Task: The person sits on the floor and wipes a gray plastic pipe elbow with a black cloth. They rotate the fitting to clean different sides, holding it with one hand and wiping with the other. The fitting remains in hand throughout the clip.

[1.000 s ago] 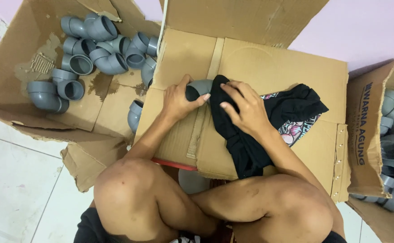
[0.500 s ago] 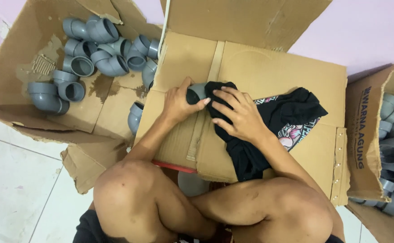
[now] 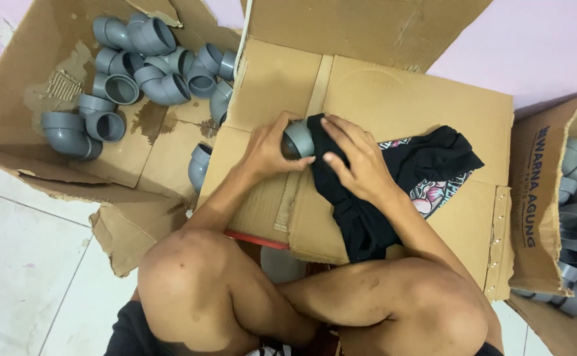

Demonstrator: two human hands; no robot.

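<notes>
Head view: the left hand point(image 3: 265, 150) grips a grey pipe elbow point(image 3: 299, 138) on the flat cardboard surface point(image 3: 394, 99), while the right hand point(image 3: 357, 158), fingers spread, presses a black cloth point(image 3: 367, 211) against it. A loose grip could let the elbow roll off. Left of the hands, an open box point(image 3: 18, 72) holds more elbows; right, a printed box point(image 3: 532, 191) holds others.
</notes>
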